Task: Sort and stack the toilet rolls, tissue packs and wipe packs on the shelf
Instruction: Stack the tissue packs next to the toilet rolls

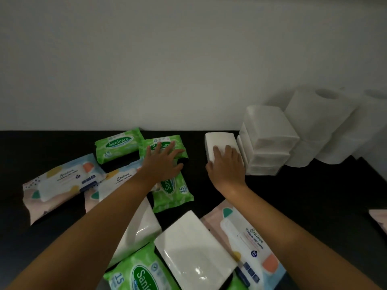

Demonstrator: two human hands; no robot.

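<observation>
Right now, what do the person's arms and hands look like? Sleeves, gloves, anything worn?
The left forearm and right forearm are bare to the frame edge, with no sleeves in view. The left hand and right hand are ungloved; no rings, watch or wristband show.

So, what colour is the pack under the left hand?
The wipe pack is green, clearest in the head view.

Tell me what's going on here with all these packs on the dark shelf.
A person is sorting paper goods on a black shelf. The left hand lies flat, fingers spread, on a green Sanicare wipe pack. The right hand holds a single white tissue pack beside the stack of white tissue packs, with white toilet rolls piled further right. Pastel wipe packs lie loose.
</observation>
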